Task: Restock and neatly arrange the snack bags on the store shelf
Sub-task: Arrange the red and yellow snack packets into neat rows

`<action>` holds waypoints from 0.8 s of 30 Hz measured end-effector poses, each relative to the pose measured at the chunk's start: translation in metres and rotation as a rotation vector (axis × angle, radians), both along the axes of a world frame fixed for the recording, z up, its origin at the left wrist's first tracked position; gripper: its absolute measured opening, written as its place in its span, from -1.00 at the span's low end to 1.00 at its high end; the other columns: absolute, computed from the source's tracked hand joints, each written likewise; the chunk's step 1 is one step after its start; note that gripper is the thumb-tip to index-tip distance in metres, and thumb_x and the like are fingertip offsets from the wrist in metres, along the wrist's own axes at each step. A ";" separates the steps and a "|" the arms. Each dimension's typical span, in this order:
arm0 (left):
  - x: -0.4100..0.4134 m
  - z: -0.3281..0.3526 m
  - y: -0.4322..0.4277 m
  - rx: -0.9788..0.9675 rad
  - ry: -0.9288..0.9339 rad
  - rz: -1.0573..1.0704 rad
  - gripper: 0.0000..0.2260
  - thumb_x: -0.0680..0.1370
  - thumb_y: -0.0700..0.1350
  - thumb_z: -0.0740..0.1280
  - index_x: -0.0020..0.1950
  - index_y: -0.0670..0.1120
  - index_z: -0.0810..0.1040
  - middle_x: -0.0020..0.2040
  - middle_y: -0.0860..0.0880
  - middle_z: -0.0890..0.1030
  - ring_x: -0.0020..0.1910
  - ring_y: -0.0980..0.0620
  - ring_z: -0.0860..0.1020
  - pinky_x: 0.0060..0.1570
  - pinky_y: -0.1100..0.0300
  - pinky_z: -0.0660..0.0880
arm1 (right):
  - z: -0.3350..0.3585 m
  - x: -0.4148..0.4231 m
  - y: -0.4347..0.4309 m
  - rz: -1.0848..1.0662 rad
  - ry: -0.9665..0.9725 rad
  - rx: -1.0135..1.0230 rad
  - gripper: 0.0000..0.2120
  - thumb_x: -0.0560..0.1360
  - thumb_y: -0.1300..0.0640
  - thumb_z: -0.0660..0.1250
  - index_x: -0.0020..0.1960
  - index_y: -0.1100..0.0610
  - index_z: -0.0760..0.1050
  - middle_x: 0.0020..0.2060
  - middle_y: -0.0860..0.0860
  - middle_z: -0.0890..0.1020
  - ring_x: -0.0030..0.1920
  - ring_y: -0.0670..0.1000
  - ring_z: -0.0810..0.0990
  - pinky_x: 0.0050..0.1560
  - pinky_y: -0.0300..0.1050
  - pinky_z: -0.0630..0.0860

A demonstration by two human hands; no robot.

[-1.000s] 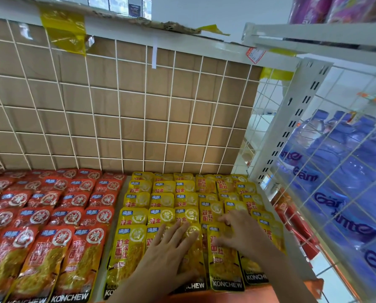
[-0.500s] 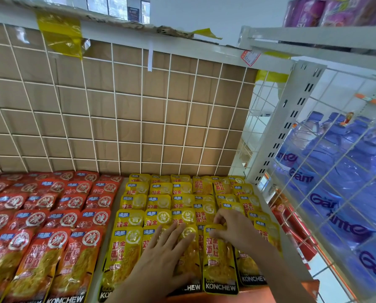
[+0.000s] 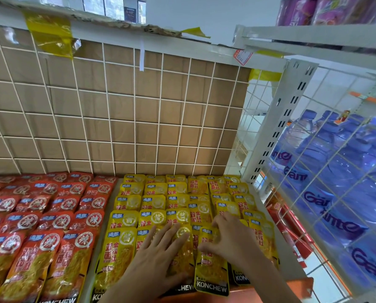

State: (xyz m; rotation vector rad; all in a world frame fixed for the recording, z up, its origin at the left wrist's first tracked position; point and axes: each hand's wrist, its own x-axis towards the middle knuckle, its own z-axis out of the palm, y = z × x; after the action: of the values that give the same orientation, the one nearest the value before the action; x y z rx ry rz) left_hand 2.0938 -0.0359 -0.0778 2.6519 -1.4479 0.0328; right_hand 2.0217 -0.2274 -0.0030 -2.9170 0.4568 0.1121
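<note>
Snack bags lie flat in overlapping rows on the store shelf. The yellow ones fill the right half and the red bags the left, with a narrow bare strip between the two colours. They look like thin, glossy foil-plastic pouches, so I judge them light, soft and slippery. A push would likely slide one over its neighbour or drag the row askew, and a hard squeeze could crease the pack. The flat sealed top edge, or a palm spread across the face, seems the safest place to take one. Both hands work the front row of yellow packs, close to the shelf's near edge. The left hand lies released, fingers straight and fanned, pressing flat on a front yellow pouch and the one beside it. The right hand sits just beside it with fingers curled over the top of the front-row bag and the thumb on its face, so it appears to be pinching that upper part. A white wire grid backs the shelf.
</note>
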 end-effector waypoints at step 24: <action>0.022 0.047 -0.023 -0.191 0.161 0.056 -0.42 0.44 0.29 -0.04 0.41 0.14 0.27 0.44 0.11 0.28 0.39 0.05 0.32 0.34 0.10 0.27 | 0.005 -0.003 -0.077 -0.328 -0.346 0.473 -0.91 0.47 0.21 0.36 -0.19 0.08 0.51 -0.27 -0.10 0.58 -0.19 -0.04 0.56 -0.18 -0.18 0.48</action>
State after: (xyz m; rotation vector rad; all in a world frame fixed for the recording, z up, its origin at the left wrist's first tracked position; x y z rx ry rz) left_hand 2.1159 -0.0592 -0.0310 2.4774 -1.2546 -0.0346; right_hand 2.0183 -0.3043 0.0024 -2.3016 0.7230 -0.2865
